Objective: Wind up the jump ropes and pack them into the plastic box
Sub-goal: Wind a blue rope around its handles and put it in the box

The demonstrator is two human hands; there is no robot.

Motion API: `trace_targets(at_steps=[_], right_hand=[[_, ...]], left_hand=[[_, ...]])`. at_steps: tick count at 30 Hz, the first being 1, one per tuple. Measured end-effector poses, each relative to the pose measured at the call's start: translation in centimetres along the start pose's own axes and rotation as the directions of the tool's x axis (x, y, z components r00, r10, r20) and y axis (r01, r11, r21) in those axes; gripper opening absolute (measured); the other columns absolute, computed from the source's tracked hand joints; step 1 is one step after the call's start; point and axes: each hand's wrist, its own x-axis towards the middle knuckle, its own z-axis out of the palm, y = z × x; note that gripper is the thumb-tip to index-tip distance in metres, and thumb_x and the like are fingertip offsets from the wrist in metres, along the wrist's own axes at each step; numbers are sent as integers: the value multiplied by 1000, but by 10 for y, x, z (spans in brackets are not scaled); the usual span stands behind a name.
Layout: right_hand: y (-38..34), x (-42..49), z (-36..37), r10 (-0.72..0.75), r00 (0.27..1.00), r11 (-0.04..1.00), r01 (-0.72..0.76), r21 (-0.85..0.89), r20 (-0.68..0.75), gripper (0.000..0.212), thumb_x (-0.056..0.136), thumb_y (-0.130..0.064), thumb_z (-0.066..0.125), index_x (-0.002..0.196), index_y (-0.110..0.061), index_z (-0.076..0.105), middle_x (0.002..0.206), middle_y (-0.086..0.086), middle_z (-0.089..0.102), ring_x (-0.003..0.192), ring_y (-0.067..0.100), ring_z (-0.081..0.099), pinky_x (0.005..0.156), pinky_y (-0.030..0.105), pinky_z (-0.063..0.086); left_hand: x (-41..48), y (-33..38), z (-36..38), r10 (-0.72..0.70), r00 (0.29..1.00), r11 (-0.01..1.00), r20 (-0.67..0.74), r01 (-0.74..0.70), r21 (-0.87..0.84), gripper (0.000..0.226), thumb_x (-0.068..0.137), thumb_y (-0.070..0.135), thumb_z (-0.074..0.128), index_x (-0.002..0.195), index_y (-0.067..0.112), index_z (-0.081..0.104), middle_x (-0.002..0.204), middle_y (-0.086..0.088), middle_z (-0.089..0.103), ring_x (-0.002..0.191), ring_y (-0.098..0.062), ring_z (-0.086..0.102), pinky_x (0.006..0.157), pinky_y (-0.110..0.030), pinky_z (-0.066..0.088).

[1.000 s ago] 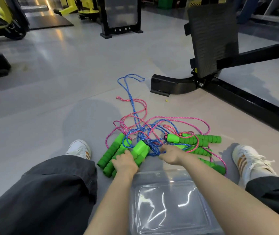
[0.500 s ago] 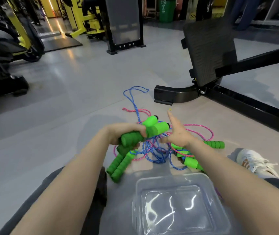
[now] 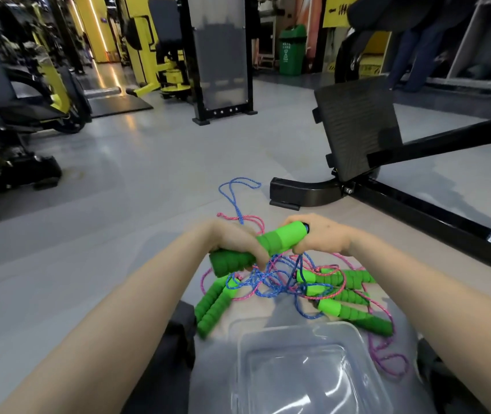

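Note:
A tangle of blue and pink jump ropes (image 3: 271,282) with green foam handles lies on the grey floor in front of me. My left hand (image 3: 232,243) grips a pair of green handles (image 3: 280,240) lifted above the pile. My right hand (image 3: 322,234) holds the far end of those same handles, fingers curled by the blue cord. Two loose handles (image 3: 213,306) lie to the left and several more handles (image 3: 348,297) to the right. A clear plastic box (image 3: 307,369) stands open just below the pile, between my legs.
A black gym machine base (image 3: 304,192) and its long floor rail (image 3: 435,222) run close behind and right of the ropes, with a black foot plate (image 3: 357,127) above. Yellow-and-black machines stand far left. A blue rope loop (image 3: 238,186) stretches toward the machine base.
Both hands have come up from the pile with the pair of handles. My right hand, open with fingers spread half a second ago, has now closed on the handles' far end.

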Motion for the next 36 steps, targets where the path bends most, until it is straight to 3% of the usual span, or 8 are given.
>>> trace_targets(at_steps=[5,12,15,19,25,29,33,36], right_hand=[[1,0,-9,-21,997,999,24,38,-74,29,67,18,61,87,-3,63,72,5,56,61,7,50,58,18,41],[22,4,-17,133,978,951,-80,298,-161,16,87,2,56,102,-3,58,60,7,48,41,11,38,47,19,37],[32,7,-17,250,954,961,-223,164,-163,12,93,-12,52,95,-4,60,55,6,45,44,10,44,55,23,39],[36,6,-14,344,901,922,-378,-90,-265,43,100,-22,35,67,-5,56,64,9,56,64,22,52,61,25,41],[-31,25,-10,107,962,827,55,560,-253,44,101,-30,33,69,-5,51,55,20,60,29,17,36,34,18,25],[-47,24,-10,60,950,744,162,648,-307,40,100,-27,34,69,-7,48,54,11,56,29,13,34,33,18,25],[-32,25,-6,28,935,745,217,631,-354,31,96,-30,46,75,-9,55,71,5,53,50,15,43,47,21,32],[-19,21,0,-56,991,734,122,668,-120,28,73,-23,62,100,-18,59,95,-3,64,85,12,60,71,24,41]], left_hand=[[9,1,-1,84,995,995,-45,-81,62,16,69,22,67,77,14,56,71,-3,57,67,-21,54,64,-28,44],[7,-18,-11,95,995,947,-12,-94,-307,31,77,44,69,90,17,58,67,1,54,57,-13,50,51,-21,42],[7,-22,-18,112,988,868,-107,-149,-474,25,82,43,65,81,19,57,67,2,56,56,-12,50,53,-23,40],[8,-30,-29,107,967,774,-233,-228,-591,52,51,46,76,89,14,62,75,-3,60,59,-17,51,60,-27,41],[12,-2,-9,252,921,463,-296,-383,-799,24,65,29,59,82,11,55,89,-5,66,52,-17,60,57,-24,51],[4,8,-9,331,912,414,-244,-372,-831,24,73,31,56,81,8,57,70,-8,59,55,-22,57,62,-29,49],[0,8,-8,341,920,460,-193,-343,-819,19,83,28,50,76,14,61,65,-10,59,50,-21,51,60,-29,44],[-1,6,-19,331,897,311,-294,-398,-863,19,73,29,56,77,13,49,68,-10,49,48,-21,49,55,-26,44]])
